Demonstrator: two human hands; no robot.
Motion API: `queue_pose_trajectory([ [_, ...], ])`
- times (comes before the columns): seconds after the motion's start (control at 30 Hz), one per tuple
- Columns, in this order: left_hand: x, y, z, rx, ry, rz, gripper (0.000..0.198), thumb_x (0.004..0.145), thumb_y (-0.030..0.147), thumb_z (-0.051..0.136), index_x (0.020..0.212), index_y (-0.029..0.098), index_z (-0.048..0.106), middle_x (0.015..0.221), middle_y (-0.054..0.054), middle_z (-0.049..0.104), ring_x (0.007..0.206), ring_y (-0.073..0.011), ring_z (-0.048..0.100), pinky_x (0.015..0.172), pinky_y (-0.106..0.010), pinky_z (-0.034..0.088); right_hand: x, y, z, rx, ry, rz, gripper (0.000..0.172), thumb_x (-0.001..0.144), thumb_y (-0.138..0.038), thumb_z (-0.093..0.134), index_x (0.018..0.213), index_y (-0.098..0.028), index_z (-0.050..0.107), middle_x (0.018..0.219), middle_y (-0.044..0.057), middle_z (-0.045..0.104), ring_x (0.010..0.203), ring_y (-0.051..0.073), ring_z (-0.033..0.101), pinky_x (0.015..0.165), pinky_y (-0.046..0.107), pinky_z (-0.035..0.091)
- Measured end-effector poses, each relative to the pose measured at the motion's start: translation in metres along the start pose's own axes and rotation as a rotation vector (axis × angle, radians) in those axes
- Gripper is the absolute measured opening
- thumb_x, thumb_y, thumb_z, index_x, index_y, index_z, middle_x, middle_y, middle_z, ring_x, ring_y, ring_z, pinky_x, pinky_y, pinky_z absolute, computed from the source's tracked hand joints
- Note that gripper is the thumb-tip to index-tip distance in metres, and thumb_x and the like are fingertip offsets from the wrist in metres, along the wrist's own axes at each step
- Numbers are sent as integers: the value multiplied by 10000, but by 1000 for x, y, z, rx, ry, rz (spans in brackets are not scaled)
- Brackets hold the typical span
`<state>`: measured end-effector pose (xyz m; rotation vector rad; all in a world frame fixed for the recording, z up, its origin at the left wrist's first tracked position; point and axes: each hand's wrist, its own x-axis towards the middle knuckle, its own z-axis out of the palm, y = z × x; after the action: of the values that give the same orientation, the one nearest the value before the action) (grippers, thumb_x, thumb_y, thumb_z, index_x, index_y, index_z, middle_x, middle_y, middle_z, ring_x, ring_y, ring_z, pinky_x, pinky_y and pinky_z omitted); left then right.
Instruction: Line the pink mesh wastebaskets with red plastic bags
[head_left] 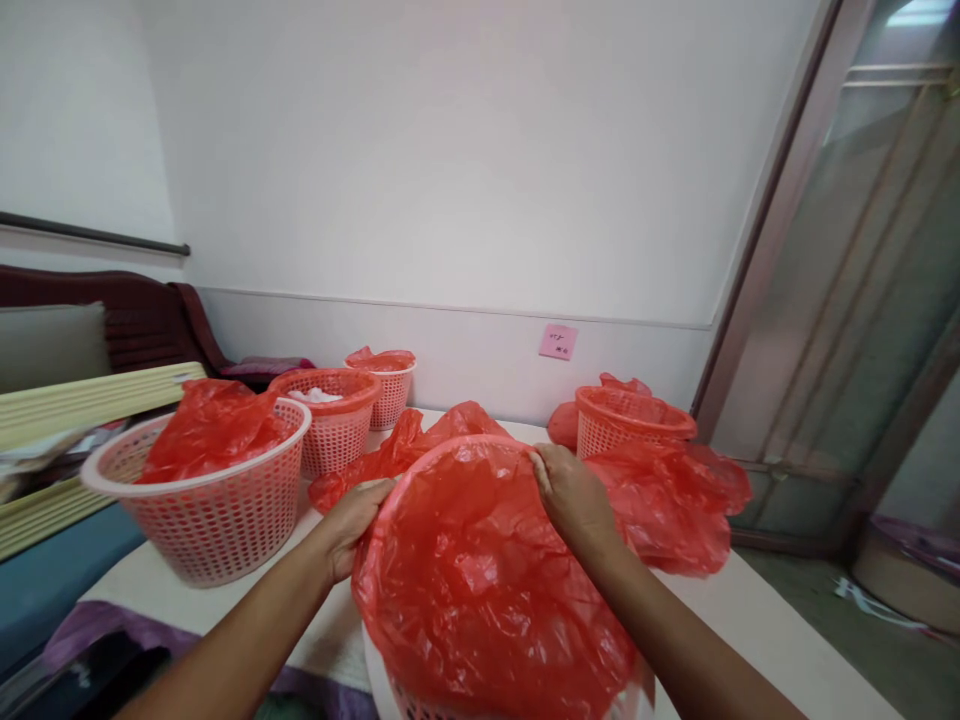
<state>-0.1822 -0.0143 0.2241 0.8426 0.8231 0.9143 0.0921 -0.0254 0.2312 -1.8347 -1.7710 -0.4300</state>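
Observation:
A red plastic bag (480, 590) lines the inside of a pale pink plastic basket (379, 665) in front of me, its mouth spread wide and folded over the rim. My left hand (358, 522) is closed on the bag's edge at the rim's left side. At the far right of the rim, my right hand (571, 492) pinches the bag's edge, fingers bent. Behind the rim lies more crumpled red plastic (457, 425). Another loose red bag (667, 505) spreads to the right of my right hand.
On the left stands a pink basket (225, 520) with a red bag bunched inside. Two lined baskets (337, 440) (391, 395) stand behind it, and another basket (626, 425) at the back right. The white table (787, 640) meets a wall bearing a pink note (558, 342).

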Motion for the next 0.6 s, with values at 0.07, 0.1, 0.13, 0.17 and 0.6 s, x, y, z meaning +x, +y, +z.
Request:
queue_pose_trajectory([
  [0.07, -1, -1, -1, -44, -49, -98, 82, 799, 181, 632, 731, 137, 648, 600, -64, 680, 562, -200, 664, 554, -302, 542, 1, -1, 0, 8, -2, -2, 256, 1004, -297, 354, 944, -190, 579, 948, 69, 650, 872, 220, 609, 716, 304, 370],
  [0.1, 0, -2, -2, -59, -66, -126, 91, 817, 178, 609, 750, 135, 655, 604, -67, 684, 576, -207, 675, 565, -310, 554, 1, -1, 0, 13, -1, -5, 258, 1005, -297, 353, 945, -189, 580, 949, 69, 651, 877, 220, 610, 722, 304, 372],
  [0.13, 0, -2, -3, -77, -76, -139, 101, 832, 177, 590, 774, 134, 660, 609, -68, 689, 589, -210, 684, 575, -315, 563, 2, -1, 1, 16, 0, -8, 262, 1005, -300, 352, 948, -189, 582, 948, 69, 651, 879, 221, 611, 726, 303, 373],
  [0.17, 0, -4, -5, -93, -80, -139, 108, 844, 176, 576, 797, 134, 663, 612, -66, 693, 595, -210, 689, 583, -317, 570, 2, 0, 2, 19, 1, -9, 267, 1005, -305, 350, 952, -189, 584, 946, 70, 653, 879, 221, 612, 729, 303, 373],
  [0.6, -7, -19, -32, -109, 148, 15, 255, 942, 290, 491, 726, 168, 549, 549, 24, 606, 444, -70, 581, 450, -155, 473, 17, 25, 15, 30, -81, 89, 351, 990, -345, 324, 926, -177, 625, 943, 118, 710, 863, 253, 646, 677, 309, 354],
])
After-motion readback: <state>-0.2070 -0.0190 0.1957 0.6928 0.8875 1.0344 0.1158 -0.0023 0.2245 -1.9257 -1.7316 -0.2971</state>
